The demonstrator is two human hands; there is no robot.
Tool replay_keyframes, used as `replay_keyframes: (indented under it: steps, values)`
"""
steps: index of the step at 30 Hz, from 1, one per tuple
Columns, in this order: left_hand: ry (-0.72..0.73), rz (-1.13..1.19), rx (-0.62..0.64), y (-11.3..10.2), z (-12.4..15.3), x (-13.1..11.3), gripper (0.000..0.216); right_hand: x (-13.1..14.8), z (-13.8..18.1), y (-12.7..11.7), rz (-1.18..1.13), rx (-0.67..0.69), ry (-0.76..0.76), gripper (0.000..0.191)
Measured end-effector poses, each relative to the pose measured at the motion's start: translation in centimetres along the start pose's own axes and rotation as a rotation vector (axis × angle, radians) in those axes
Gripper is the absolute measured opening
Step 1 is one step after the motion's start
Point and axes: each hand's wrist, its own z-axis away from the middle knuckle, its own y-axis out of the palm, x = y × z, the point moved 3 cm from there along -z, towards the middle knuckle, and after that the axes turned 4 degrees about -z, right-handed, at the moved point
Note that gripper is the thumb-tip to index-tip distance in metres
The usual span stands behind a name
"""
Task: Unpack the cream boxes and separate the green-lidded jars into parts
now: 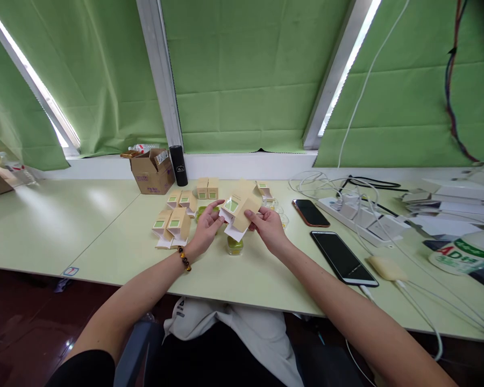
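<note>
A small cream cardboard box (246,207) with a green-looking window and white open flaps is held above the table, tilted. My right hand (269,228) pinches its right side, thumb in front. My left hand (206,228), with a beaded bracelet at the wrist, grips its left edge by the flap; some fingers are hidden behind it. Just below the box stands a small clear container with green contents (234,246). Behind my left fingers another green item (200,212) shows in part. Several similar boxes (179,224) stand to the left, some with flaps out.
Two closed boxes (207,188) stand farther back. A brown carton (152,172) and a black cylinder (178,165) are by the wall. On the right lie two phones (343,258), a power strip (363,220) with tangled cables, a beige block (387,267) and a white bottle (465,252).
</note>
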Motion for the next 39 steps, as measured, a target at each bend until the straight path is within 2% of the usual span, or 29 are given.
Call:
replay_keyframes:
  steps: [5, 8, 10, 13, 16, 19, 22, 27, 31, 33, 35, 39]
  values:
    - [0.003, -0.05, -0.032, -0.3, -0.2, -0.1, 0.062, 0.3, 0.1, -0.4, 0.014, -0.079, -0.037, 0.057]
    - [0.06, -0.118, -0.066, -0.3, -0.2, -0.3, 0.056, 0.8, 0.2, -0.6, 0.033, -0.109, -0.115, 0.054]
    - [0.132, -0.192, -0.108, -0.4, -0.2, -0.7, 0.051, 1.4, 0.5, -0.9, 0.126, -0.167, -0.245, 0.047]
    - [0.248, -0.358, -0.185, -0.7, 0.0, -1.3, 0.047, 2.3, 1.4, -1.2, 0.412, -0.242, -0.548, 0.028]
    - [0.331, -0.548, -0.249, -0.9, 0.2, -1.8, 0.048, 2.2, 1.9, -1.0, 0.65, -0.108, -0.77, 0.018]
    - [0.415, -0.671, -0.282, -1.0, 0.4, -2.0, 0.047, 1.4, 1.6, -0.8, 0.743, 0.023, -0.836, 0.018]
    - [0.505, -0.738, -0.302, -1.1, 0.4, -1.9, 0.041, 0.8, 1.3, -0.7, 0.741, 0.051, -0.88, 0.02]
    - [0.621, -0.802, -0.235, -1.2, 0.1, -2.0, 0.027, 0.8, 1.4, -0.7, 0.639, 0.045, -0.901, 0.02]
    - [0.584, -0.766, -0.202, -0.9, -0.3, -2.4, 0.013, 1.3, 1.8, -0.4, 0.569, -0.023, -0.841, 0.017]
    - [0.51, -0.708, -0.193, -0.5, -0.5, -2.7, 0.016, 1.6, 1.8, -0.5, 0.525, -0.124, -0.756, 0.014]
    - [0.391, -0.653, -0.189, -0.1, -0.9, -3.2, 0.025, 1.7, 1.6, -0.6, 0.442, -0.205, -0.642, 0.017]
    - [0.071, -0.646, -0.103, 0.3, -2.9, -3.5, 0.04, 1.6, 0.5, -1.1, 0.247, -0.192, -0.399, 0.045]
